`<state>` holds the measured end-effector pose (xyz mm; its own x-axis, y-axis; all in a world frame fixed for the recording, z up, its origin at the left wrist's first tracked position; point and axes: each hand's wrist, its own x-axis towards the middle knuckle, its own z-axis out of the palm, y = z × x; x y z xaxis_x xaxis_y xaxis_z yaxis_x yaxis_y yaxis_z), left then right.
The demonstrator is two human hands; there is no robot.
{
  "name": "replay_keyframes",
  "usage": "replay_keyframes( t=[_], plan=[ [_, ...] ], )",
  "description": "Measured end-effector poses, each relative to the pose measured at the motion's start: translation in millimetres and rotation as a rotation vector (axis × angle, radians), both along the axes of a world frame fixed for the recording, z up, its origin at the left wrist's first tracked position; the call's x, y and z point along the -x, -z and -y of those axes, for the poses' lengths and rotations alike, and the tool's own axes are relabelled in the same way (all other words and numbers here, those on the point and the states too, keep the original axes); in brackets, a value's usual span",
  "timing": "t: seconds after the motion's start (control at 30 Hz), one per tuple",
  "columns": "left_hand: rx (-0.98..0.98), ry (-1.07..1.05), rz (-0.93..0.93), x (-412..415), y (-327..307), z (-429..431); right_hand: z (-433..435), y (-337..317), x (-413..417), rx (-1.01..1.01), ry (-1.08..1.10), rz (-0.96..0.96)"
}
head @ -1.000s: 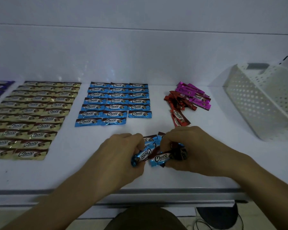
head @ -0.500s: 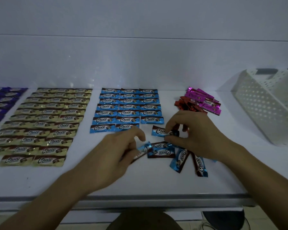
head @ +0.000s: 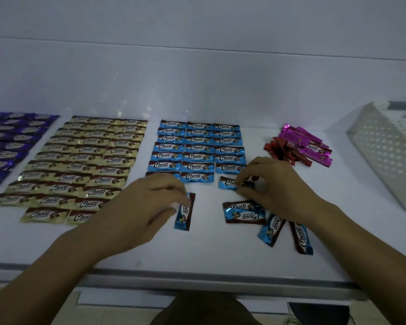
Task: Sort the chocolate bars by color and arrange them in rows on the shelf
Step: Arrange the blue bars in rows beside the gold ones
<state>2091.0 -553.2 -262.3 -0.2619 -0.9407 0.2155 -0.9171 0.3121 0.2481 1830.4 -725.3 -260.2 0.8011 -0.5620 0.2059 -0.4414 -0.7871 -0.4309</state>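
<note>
Blue Choco bars [head: 197, 148] lie in three-column rows at the shelf's middle. My right hand [head: 274, 184] pinches a blue bar [head: 229, 183] at the right end of the nearest blue row. My left hand [head: 145, 202] pinches another blue bar [head: 184, 213], which points toward me just below the rows. Three loose blue bars [head: 244, 212] lie under and beside my right wrist. Gold bars [head: 80, 165] fill rows to the left, and purple bars [head: 7, 141] sit at the far left. A red and magenta pile [head: 298, 146] lies at the back right.
A white perforated basket [head: 384, 151] lies tipped on its side at the far right. The white shelf [head: 209, 254] has a grey front edge close to me and a white back wall behind the rows.
My hands parted from the blue bunch near the front. The right hand carried one bar up to the nearest blue row; the left drew another bar leftward. Loose bars now lie spread out.
</note>
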Motion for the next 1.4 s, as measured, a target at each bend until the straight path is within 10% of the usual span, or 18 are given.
replay_keyframes(
  t=[1.4],
  plan=[
    [0.242, -0.542, 0.093, -0.4, 23.4, -6.1, -3.3, 8.4, -14.9, 0.083, 0.037, 0.049]
  ],
)
